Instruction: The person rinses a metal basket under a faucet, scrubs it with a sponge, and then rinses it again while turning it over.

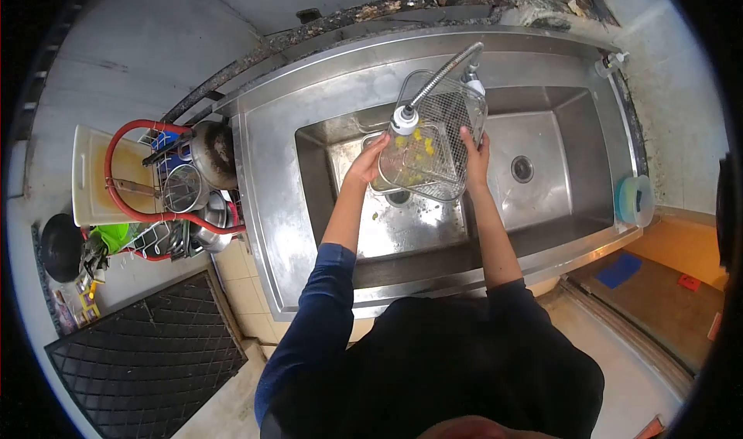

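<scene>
A wire mesh basket [450, 126] is tilted over the left sink basin [356, 242], held between both my hands. My left hand [369, 161] is closed on its left rim. On the opposite side, my right hand [475, 157] grips the mesh wall with the thumb on the near face. Yellow bits [419, 149] show through the wire, low in the basket area. The white head of the flexible metal faucet [404, 119] hangs right over the basket, close to my left fingers. Below, the basin floor carries small dark scraps around its drain [398, 198].
The right basin [542, 191] has a round drain. A round teal container [635, 201] stands at the counter's right end. To the left, a red-rimmed dish rack [128, 207] holds pots, a strainer and a cutting board [97, 164]. A black pan [62, 247] hangs farther left.
</scene>
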Tool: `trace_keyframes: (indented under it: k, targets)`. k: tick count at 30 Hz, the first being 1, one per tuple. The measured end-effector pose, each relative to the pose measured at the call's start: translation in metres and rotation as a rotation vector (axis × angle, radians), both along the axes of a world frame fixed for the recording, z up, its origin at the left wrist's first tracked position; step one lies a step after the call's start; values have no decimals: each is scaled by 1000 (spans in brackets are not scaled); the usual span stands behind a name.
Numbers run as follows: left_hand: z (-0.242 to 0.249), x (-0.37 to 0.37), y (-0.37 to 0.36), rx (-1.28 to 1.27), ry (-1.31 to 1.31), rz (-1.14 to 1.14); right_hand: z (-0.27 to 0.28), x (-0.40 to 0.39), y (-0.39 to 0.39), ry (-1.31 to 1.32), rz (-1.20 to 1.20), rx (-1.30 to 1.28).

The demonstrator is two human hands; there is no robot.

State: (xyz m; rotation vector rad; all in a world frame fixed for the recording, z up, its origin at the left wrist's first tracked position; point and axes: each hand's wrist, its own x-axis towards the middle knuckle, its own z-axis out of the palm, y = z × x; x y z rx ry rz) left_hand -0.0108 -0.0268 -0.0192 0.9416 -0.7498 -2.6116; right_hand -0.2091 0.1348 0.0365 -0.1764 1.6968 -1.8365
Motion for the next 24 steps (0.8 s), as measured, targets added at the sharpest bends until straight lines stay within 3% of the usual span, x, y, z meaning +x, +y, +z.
trace_keyframes:
  k: [1,3,6,14,24]
  targets:
    - [-3,-1,6,-3,9,7,-3,0,-3,9,7,-3]
    - [-8,-9,21,214,297,243,-9,3,-6,120,-10,25]
    - [15,-19,34,364,531,218,-21,-1,-5,3,-16,-39]
    - [-18,-12,30,493,453,179,-20,-2,-3,-33,-26,-49]
    - [3,-21,25,415,332,175,-13,-4,-5,-71,-93,-73]
